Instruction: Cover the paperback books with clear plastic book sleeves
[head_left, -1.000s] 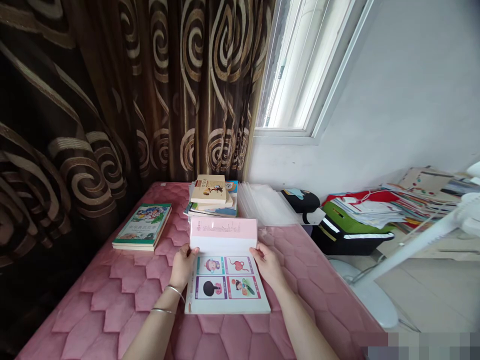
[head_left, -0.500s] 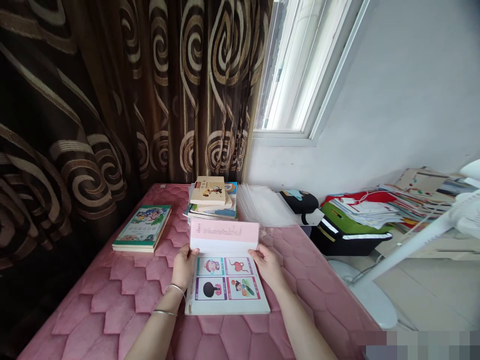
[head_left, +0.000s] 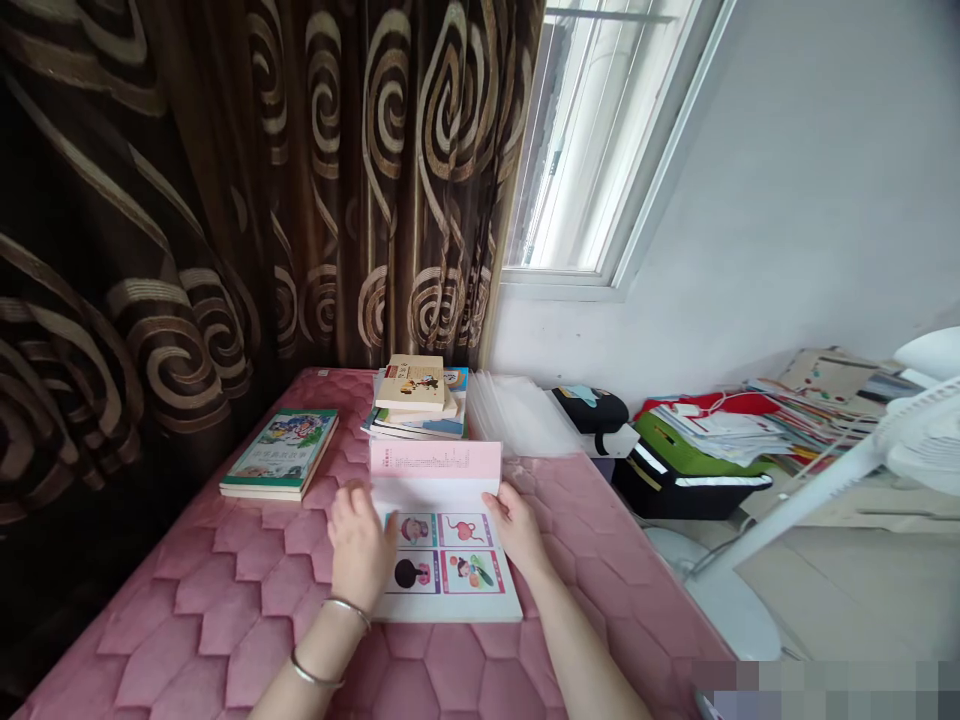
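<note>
A white picture book (head_left: 450, 606) lies on the pink quilted mattress, its raised flap (head_left: 436, 460) pink along the top. Several framed cartoon pictures show on the lower panel. My right hand (head_left: 519, 525) pinches the book's right edge near the flap, thumb on top. At the left edge, my left hand (head_left: 361, 548) has its fingers raised and spread from the thumb, which lies over the picture panel; it grips nothing that I can see. Two metal bangles circle my left wrist.
Green-edged books (head_left: 281, 455) lie to the left. Behind the picture book are a book stack (head_left: 412, 395) and clear plastic sheets (head_left: 517, 415). Right of the mattress (head_left: 405, 685) stand a black-and-green bin (head_left: 690, 490) with papers and a white fan (head_left: 795, 540).
My left hand has let go of the upper left edge and moved down and left, fingers lifting. My right hand keeps its hold. The view has shifted slightly.
</note>
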